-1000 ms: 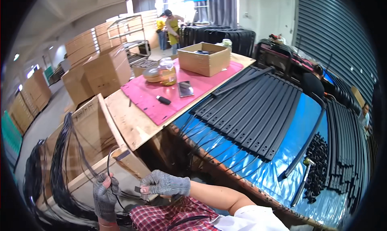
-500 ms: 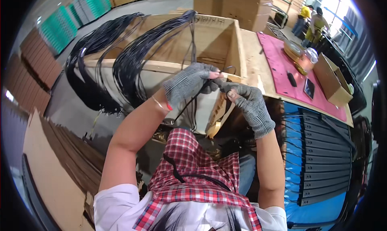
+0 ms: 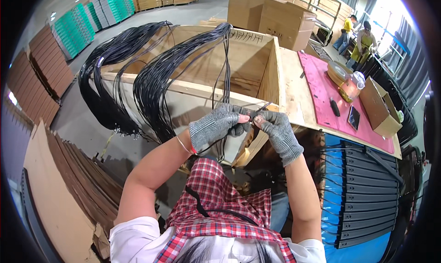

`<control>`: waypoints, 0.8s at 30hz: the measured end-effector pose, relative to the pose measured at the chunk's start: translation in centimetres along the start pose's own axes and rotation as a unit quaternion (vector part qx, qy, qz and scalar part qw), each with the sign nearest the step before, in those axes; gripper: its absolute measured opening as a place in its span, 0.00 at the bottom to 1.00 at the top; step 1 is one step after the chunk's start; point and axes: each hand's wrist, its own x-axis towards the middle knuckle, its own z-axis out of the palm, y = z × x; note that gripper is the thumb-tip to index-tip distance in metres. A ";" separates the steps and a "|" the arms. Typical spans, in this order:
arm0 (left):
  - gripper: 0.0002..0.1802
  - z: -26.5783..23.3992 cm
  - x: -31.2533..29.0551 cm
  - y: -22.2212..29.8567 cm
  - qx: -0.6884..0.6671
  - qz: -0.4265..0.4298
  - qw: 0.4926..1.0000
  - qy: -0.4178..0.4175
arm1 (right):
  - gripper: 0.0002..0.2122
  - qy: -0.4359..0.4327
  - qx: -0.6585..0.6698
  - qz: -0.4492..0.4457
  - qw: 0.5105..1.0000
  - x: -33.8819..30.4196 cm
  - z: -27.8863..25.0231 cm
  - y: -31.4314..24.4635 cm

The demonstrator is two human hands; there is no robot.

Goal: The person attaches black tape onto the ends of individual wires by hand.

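Head view: nearest, the checked apron [image 3: 225, 212] was seen below both raised hands. Between the fingertips of the left hand [image 3: 220, 126] and the right hand [image 3: 274, 131], a thin black cable [image 3: 263, 107] was pinched, the fingers drawn narrow; the exact grip was partly hidden. The cable was held before the near corner of a wooden crate [image 3: 248, 99]; whether its rim was touched could not be told. Two black cable bundles [image 3: 154, 86] were draped across the crate's long edges, left of the hands. The right forearm was bordered by a blue sheet [image 3: 331, 192], on which black bars [image 3: 370, 194] were laid side by side. Against the crate's right side a tabletop [image 3: 290, 84] was set, its pink mat [image 3: 317, 86] occupied by a phone [image 3: 353, 117], a jar [image 3: 351, 87] and a cardboard box [image 3: 379, 108]. Beyond the crate, passage was given by grey floor [image 3: 209, 8], bounded by green stacks [image 3: 76, 31]; two co-workers [image 3: 363, 42] were seen far right.
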 end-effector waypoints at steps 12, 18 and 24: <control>0.17 -0.3 -1.1 -0.9 0.062 0.025 0.997 -0.034 | 0.10 -0.023 -0.054 -0.036 0.998 -0.8 0.8 0.0; 0.18 -0.3 -1.4 -0.9 0.054 0.026 0.998 -0.009 | 0.10 -0.054 -0.108 -0.048 0.992 -0.4 0.6 0.3; 0.16 -0.4 -2.1 -0.4 0.038 -0.011 0.999 0.018 | 0.09 -0.022 0.067 -0.046 0.996 -0.7 1.3 0.4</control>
